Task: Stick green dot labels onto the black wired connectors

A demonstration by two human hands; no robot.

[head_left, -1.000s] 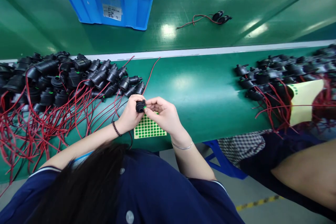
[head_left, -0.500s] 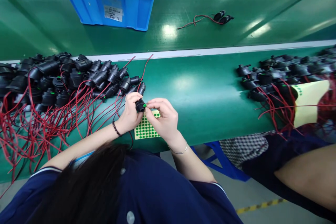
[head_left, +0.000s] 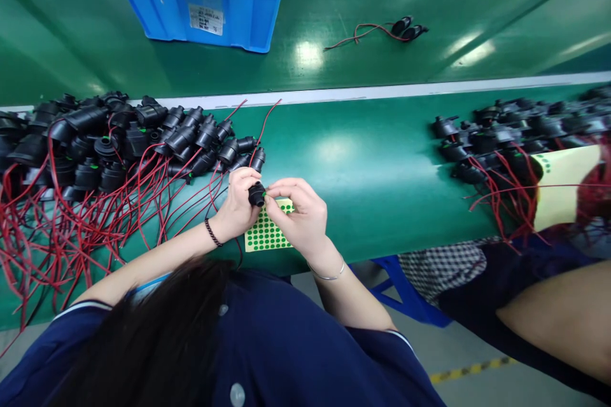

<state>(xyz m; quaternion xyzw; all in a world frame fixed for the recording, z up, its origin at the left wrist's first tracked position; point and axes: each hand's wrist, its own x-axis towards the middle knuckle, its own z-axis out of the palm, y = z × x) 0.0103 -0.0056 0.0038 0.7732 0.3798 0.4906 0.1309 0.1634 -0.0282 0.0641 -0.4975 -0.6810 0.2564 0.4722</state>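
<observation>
My left hand (head_left: 240, 198) is closed around a small black pump-like part (head_left: 256, 194), its nozzle end showing. Thumb and index finger of my right hand (head_left: 300, 211) meet in a pinch at the part's right side, on a small green dot sticker (head_left: 264, 194). How firmly the sticker is attached is too small to tell. Under both hands lies a pale yellow sheet of green dot stickers (head_left: 268, 235), partly covered by my right hand.
A heap of similar black parts (head_left: 95, 146) with tangled red wires (head_left: 109, 216) spreads left. Another heap (head_left: 510, 130) lies right, with a yellow sheet (head_left: 566, 184). Behind stand a blue bin (head_left: 210, 6) and two wired parts (head_left: 408, 28). Someone's arm (head_left: 563, 318) shows at right.
The part has turned slightly in my left hand. My right fingertips have closed in against its side, and less of the green dot shows.
</observation>
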